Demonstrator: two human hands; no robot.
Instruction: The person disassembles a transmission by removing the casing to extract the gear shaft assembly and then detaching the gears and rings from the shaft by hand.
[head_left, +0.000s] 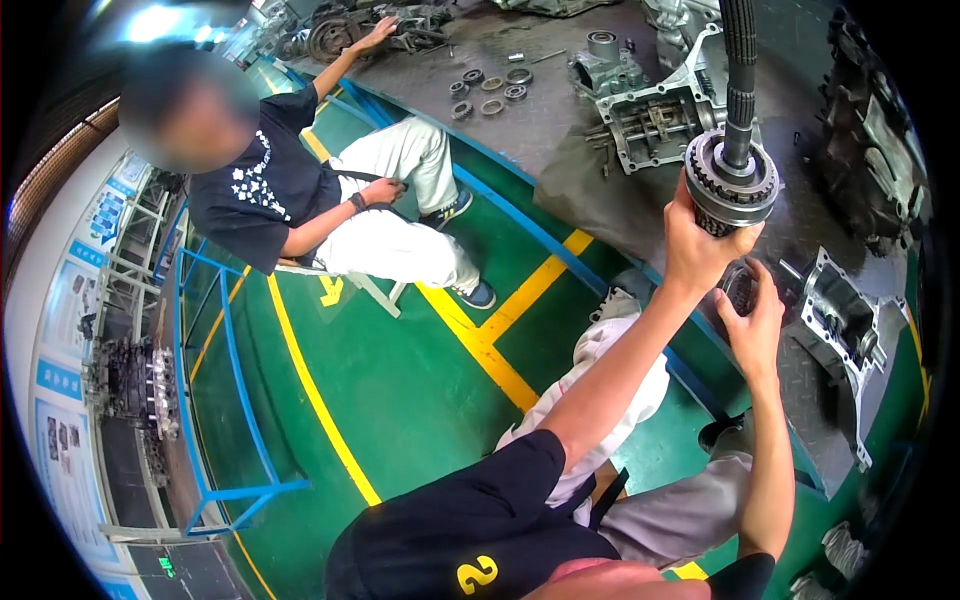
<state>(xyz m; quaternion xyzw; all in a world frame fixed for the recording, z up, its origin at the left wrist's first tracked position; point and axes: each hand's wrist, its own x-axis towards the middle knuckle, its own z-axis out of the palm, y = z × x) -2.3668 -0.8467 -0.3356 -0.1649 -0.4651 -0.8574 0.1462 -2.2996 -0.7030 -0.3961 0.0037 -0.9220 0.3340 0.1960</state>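
My left hand (692,250) is closed around the lower end of a transmission shaft (739,85), gripping it beneath a toothed gear hub (732,180). The splined shaft stands nearly upright, and its top runs out of view. Just below it, my right hand (757,325) curls its fingers round a dark, ridged gear ring (738,288), partly hidden by the fingers. The ring is close under the hub; whether they touch I cannot tell. To the right of my right hand, an open metal gearbox housing (838,310) lies on the metal-topped workbench (590,215).
Another gearbox case (660,130) with shafts inside sits behind my left hand. Several bearings and rings (492,106) lie farther back on the bench. A large casting (870,140) is at the right. A seated person (265,180) rests one hand near greasy parts (335,38).
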